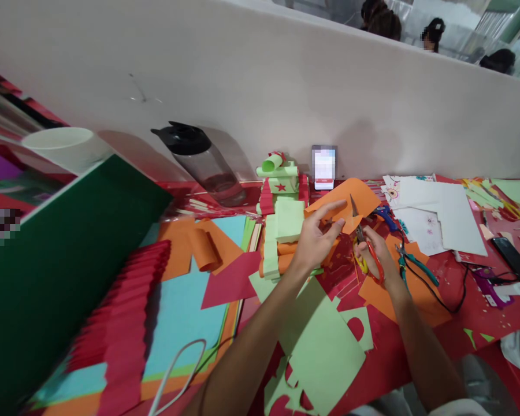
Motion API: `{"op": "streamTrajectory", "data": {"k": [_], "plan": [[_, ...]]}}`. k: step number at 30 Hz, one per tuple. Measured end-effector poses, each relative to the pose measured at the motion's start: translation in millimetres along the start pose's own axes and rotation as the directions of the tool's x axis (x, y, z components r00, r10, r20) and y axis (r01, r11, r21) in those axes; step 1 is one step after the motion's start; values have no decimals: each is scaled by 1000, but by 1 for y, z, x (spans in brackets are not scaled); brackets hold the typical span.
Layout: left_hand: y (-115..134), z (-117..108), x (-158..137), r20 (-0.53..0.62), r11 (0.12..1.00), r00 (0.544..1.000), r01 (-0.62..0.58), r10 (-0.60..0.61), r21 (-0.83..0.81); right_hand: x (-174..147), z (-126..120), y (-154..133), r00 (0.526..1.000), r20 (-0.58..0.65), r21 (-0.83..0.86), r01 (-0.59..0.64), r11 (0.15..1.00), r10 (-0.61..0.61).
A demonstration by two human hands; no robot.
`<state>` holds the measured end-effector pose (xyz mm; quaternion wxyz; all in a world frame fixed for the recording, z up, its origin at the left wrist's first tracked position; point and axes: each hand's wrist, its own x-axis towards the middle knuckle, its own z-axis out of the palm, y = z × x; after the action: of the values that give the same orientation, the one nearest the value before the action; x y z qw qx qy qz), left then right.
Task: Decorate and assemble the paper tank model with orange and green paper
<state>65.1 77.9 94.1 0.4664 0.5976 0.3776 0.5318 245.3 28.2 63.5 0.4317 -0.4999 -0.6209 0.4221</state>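
My left hand (315, 236) grips a sheet of orange paper (351, 192) by its near left edge, thumb and fingers around it. In my right hand (379, 254) is a pair of scissors (375, 263) with red and yellow handles. Its blades are apart and lie at the orange paper's lower right edge. Just left of my left hand stands a paper model (286, 186) of light green, red and orange pieces, with a red star on its front. Light green paper sheets (320, 341) lie below my hands, some with shapes cut out.
At the left are a dark green board (69, 277), pleated red paper (125, 312), a bottle (208, 164) and stacked blue sheets (179, 315). A phone (324, 167) leans on the white partition. Teal pliers (420, 268), a blue glue gun (386, 218), cords and a black phone (513, 260) lie right.
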Motion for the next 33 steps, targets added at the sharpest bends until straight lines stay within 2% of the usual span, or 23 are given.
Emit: {"op": "streamTrajectory", "data": {"k": [12, 33], "plan": [[-2, 0, 0, 3, 1000, 1000, -21, 21, -20, 0, 3, -6, 999, -32, -14, -21, 1000, 21], [0, 2, -1, 4, 999, 1000, 25, -25, -36, -2, 4, -3, 998, -37, 8, -57, 998, 58]]}}
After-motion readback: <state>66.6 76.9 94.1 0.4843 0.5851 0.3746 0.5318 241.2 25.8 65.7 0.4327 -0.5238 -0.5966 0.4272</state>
